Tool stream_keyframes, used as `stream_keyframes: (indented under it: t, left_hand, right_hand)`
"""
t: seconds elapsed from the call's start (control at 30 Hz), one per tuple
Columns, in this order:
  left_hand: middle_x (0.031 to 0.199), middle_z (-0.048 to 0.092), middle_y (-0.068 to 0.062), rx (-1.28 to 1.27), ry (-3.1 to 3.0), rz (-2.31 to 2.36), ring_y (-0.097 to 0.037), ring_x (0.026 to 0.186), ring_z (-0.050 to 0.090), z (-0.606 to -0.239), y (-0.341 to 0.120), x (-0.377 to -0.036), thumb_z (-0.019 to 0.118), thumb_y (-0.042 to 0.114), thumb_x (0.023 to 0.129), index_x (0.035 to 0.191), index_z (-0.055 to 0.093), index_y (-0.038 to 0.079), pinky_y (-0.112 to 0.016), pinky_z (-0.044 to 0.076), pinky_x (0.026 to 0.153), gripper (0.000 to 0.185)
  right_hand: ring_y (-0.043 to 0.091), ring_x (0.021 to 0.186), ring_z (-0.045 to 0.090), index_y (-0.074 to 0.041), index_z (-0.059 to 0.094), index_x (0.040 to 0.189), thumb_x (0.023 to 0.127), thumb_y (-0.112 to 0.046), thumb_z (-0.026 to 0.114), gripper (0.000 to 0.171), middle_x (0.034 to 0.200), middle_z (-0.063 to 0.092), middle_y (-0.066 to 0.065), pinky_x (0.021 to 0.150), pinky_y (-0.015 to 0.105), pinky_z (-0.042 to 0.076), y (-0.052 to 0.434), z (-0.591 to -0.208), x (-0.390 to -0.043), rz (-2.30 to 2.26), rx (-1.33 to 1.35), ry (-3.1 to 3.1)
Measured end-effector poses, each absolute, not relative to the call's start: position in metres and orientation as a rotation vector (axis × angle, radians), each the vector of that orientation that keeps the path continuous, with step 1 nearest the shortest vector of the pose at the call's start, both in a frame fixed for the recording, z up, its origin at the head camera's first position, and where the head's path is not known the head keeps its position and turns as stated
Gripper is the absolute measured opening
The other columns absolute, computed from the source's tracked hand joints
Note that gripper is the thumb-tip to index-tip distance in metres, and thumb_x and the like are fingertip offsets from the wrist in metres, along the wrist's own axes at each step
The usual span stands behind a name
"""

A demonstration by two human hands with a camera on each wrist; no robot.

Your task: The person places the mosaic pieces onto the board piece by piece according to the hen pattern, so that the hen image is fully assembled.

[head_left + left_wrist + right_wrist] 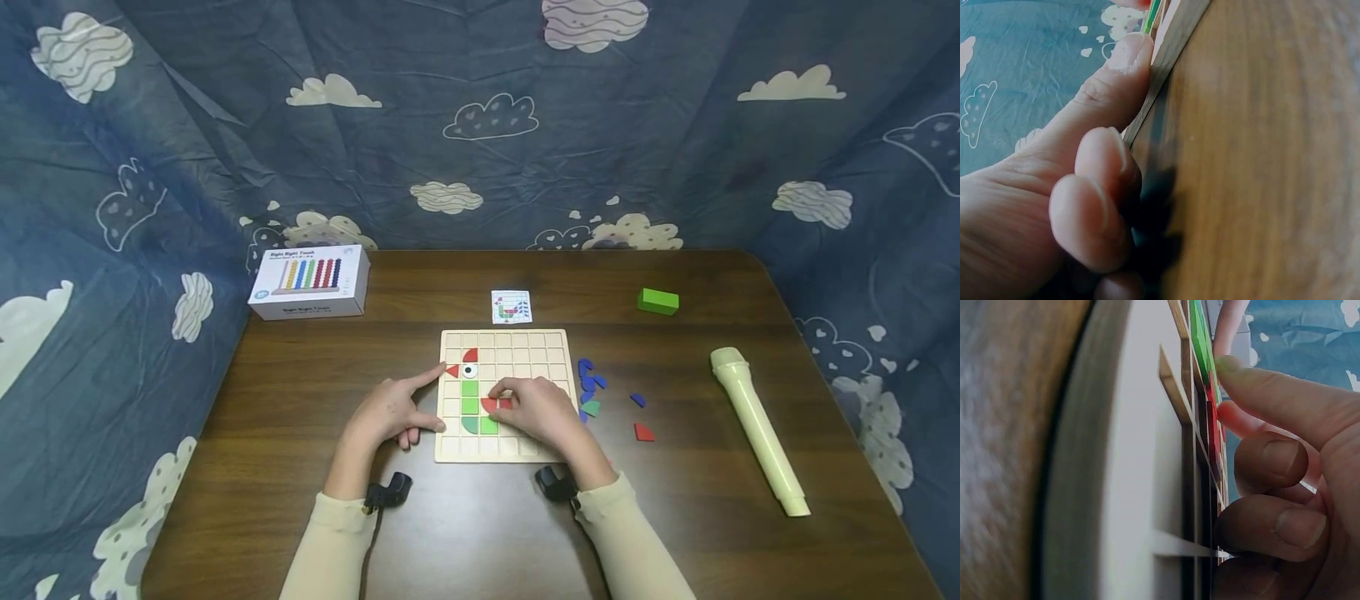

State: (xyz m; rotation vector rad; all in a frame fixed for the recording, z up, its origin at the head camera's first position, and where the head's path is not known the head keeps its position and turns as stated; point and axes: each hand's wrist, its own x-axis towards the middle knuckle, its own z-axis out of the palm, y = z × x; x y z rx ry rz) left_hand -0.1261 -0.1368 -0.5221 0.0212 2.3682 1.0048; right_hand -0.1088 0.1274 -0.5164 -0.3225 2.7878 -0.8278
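Observation:
A wooden grid board [525, 342] lies on the table. Its cells hold a red quarter-circle, a red triangle, an eye tile [469, 370], several green squares [469, 406] and a green quarter-circle. My left hand [386, 410] touches the board's left edge with spread thumb and forefinger; its other fingers are curled under, as the left wrist view shows. Over the board's middle, my right hand [542, 408] pinches a red quarter-circle piece [489, 404] between thumb and forefinger, at the grid surface. Another red piece [506, 403] beside it is partly hidden by this hand.
Loose blue pieces [587, 383], a green piece [592, 408] and a red quarter-circle [644, 432] lie right of the board. Behind it is a pattern card [512, 307]. A box [311, 283], a green block [657, 302] and a pale microphone-shaped tube [761, 433] stand farther out.

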Motion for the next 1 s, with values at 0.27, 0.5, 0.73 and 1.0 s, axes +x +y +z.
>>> stream_keyframes:
  t: [0.27, 0.5, 0.73, 1.0]
  left_hand:
    - [0.054, 0.064, -0.006, 0.025, 2.355, 1.014, -0.015, 0.042, 0.060, -0.522, -0.134, -0.125, 0.097, 0.030, 0.077, 0.158, 0.043, 0.052, -0.023, 0.050, 0.042, 0.100]
    - [0.054, 0.064, -0.006, 0.026, 2.356, 1.004, -0.016, 0.042, 0.060, -0.521, -0.133, -0.125, 0.097, 0.030, 0.077, 0.158, 0.042, 0.053, -0.024, 0.051, 0.042, 0.101]
    - [0.056, 0.063, -0.007, 0.003, 2.344, 1.020, -0.018, 0.043, 0.061, -0.523, -0.132, -0.127, 0.098, 0.030, 0.074, 0.158, 0.042, 0.053, -0.023, 0.050, 0.043, 0.103]
    - [0.056, 0.064, -0.007, 0.006, 2.353, 1.008, -0.019, 0.043, 0.061, -0.520, -0.133, -0.125, 0.098, 0.030, 0.076, 0.159, 0.041, 0.052, -0.022, 0.048, 0.043, 0.103]
  right_hand:
    - [0.012, 0.059, 0.042, -0.029, 0.082, 0.101, 0.094, -0.038, 0.082, 0.011, 0.061, 0.054, -0.010, 0.058, 0.031, 0.035, 0.126, -0.523, -0.107, -0.836, -0.335, 2.837]
    - [0.011, 0.056, 0.038, -0.029, 0.082, 0.104, 0.095, -0.038, 0.081, 0.013, 0.057, 0.047, -0.010, 0.056, 0.030, 0.031, 0.129, -0.519, -0.104, -0.814, -0.297, 2.882]
    - [0.010, 0.053, 0.036, -0.019, 0.080, 0.114, 0.097, -0.027, 0.080, 0.019, 0.056, 0.044, -0.006, 0.051, 0.025, 0.029, 0.181, -0.498, -0.084, -1.044, -0.190, 2.873]
    - [0.008, 0.059, 0.045, -0.013, 0.075, 0.125, 0.100, -0.022, 0.076, 0.027, 0.067, 0.052, -0.003, 0.055, 0.025, 0.039, 0.299, -0.501, -0.043, -1.039, -0.031, 2.859]
